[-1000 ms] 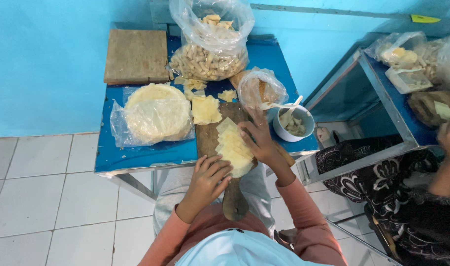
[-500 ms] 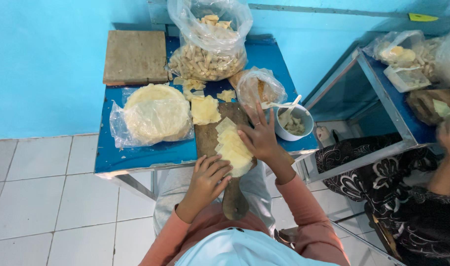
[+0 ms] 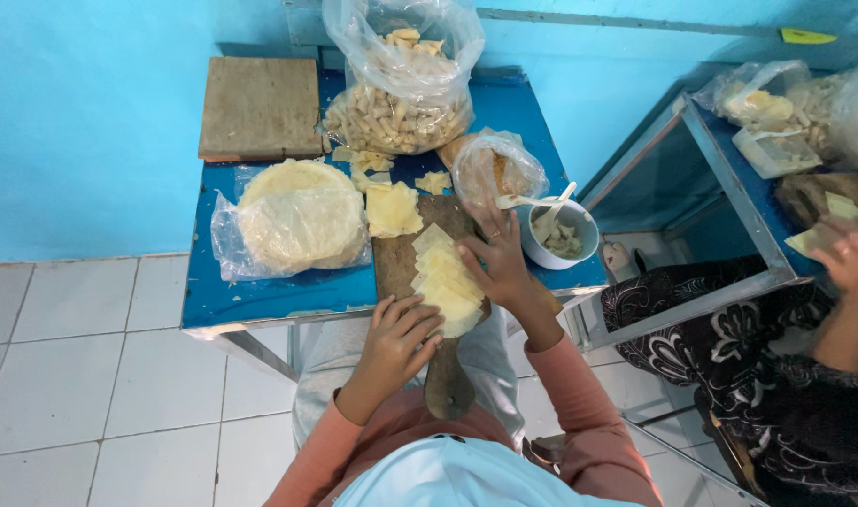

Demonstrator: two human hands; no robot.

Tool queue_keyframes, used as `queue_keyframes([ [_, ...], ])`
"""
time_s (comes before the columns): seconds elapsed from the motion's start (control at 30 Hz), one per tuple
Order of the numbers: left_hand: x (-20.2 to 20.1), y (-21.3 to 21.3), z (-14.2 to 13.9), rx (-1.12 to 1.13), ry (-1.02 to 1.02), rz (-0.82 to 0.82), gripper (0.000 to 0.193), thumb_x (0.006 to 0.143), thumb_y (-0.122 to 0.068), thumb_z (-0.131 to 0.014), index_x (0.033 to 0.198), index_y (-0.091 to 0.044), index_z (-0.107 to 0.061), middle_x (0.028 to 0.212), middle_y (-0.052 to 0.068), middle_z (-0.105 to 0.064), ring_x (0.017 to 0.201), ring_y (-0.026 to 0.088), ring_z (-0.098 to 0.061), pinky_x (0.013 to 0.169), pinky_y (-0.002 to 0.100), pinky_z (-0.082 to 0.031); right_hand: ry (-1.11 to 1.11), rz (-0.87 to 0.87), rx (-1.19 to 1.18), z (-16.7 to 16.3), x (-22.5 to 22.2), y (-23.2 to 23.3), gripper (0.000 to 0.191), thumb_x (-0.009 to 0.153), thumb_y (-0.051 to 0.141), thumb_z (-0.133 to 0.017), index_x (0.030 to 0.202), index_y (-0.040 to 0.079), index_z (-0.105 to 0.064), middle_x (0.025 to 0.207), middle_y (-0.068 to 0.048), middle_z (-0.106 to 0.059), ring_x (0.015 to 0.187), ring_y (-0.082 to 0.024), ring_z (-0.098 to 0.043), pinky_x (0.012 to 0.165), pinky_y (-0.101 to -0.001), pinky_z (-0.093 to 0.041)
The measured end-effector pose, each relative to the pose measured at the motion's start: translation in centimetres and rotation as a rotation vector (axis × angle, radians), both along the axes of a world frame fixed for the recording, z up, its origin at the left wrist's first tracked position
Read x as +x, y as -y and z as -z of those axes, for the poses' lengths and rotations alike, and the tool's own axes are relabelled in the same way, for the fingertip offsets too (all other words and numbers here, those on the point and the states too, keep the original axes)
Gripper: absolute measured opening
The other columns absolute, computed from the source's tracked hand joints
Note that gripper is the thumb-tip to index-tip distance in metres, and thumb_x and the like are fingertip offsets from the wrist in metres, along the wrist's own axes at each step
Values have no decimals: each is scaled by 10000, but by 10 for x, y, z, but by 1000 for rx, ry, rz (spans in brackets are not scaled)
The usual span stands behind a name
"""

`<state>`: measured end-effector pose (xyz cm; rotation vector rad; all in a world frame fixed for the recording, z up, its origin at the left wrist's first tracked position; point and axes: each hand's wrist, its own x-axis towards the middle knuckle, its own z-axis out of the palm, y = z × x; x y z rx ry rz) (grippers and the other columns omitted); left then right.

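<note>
Here, a long wooden cutting board (image 3: 419,282) lies on a blue surface (image 3: 260,291), its handle pointing toward the person. Left of the board sits a bagged stack of round wrappers (image 3: 293,221). The left hand (image 3: 396,343) presses loosely curled fingers onto fanned pale wrapper pieces (image 3: 445,282) running along the board. The right hand (image 3: 497,268), fingers spread flat, touches them. Right of the board stands a white bowl (image 3: 558,233).

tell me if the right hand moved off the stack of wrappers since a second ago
No. The right hand lies on the right edge of the pale wrapper stack, just left of the white bowl, in the same spot on the wooden board as before.
</note>
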<state>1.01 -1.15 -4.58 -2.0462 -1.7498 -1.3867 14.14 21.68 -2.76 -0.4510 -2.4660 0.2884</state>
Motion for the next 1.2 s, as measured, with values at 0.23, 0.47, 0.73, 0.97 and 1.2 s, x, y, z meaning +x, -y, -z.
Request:
queue_keyframes([
  [0.23, 0, -1, 2, 7, 3, -1, 235, 913, -188, -705, 1127, -94, -726, 1233, 43, -675, 1295, 297, -554, 1104, 552, -365, -2, -80, -159, 3, -17, -9, 390, 1084, 329, -451, 1359, 174, -679, 1705, -145, -278, 1602, -434, -43, 1198, -722, 25],
  [0.47, 0, -1, 3, 5, -2, 2, 238, 919, -189, -703, 1135, -93, -724, 1237, 44, -674, 1301, 300, -552, 1104, 553, -363, 120, 6, 100, -6, -20, 7, 385, 1065, 362, -489, 1360, 242, -706, 1702, -112, -274, 1593, -421, -54, 1156, -773, 23],
  [0.73, 0, 0, 1, -4, 1, -2, 248, 908, -191, -707, 1138, -100, -722, 1238, 39, -674, 1297, 295, -554, 1102, 554, -360, 205, 153, 230, -20, -19, 1, 254, 999, 386, -629, 1149, 217, -744, 1679, -93, -341, 1596, -397, -125, 1174, -780, -44],
  [0.97, 0, 0, 2, 3, -2, 6, 260, 911, -193, -709, 1152, -98, -720, 1249, 40, -671, 1302, 293, -551, 1111, 553, -352, 83, 15, 274, -11, -24, 4, 343, 1005, 367, -625, 1317, 267, -730, 1679, -117, -322, 1587, -404, -120, 1140, -788, -63],
  [1.2, 1, 0, 3, -10, -3, 0, 256, 918, -200, -700, 1152, -99, -718, 1250, 37, -674, 1310, 296, -547, 1114, 554, -347, 178, 122, 286, -13, -23, -1, 225, 1002, 401, -636, 1146, 268, -745, 1679, -62, -344, 1604, -372, -145, 1191, -771, -87],
])
